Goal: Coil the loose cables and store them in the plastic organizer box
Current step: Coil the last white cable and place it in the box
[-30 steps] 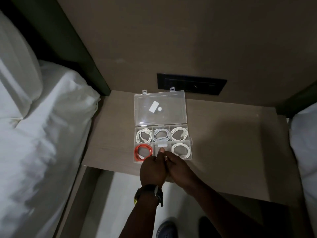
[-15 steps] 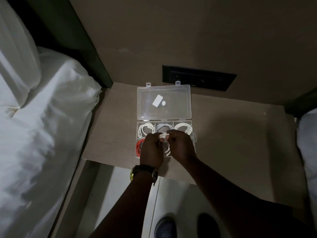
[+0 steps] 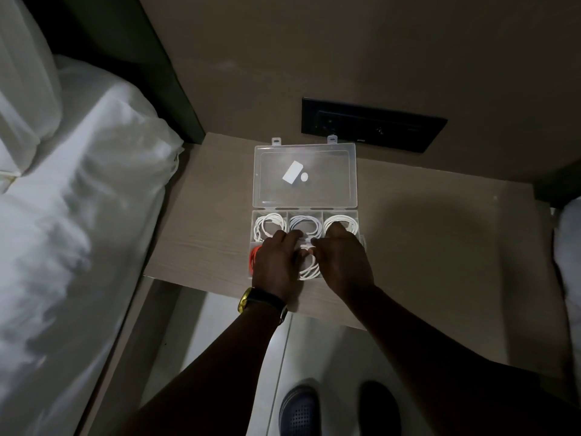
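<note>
Both hands, left (image 3: 276,262) and right (image 3: 341,262), press a white coil (image 3: 309,268) into the box's (image 3: 356,229) front middle cell. Light, springy cable; pin loops flat or they unwind.

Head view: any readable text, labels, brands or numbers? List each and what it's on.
None can be read.
Rectangular white sticker on the box lid: looks blank.
Black wall panel: small pale mark at its lower edge, too small to read.
Wristwatch on the left wrist: face not legible.
</note>
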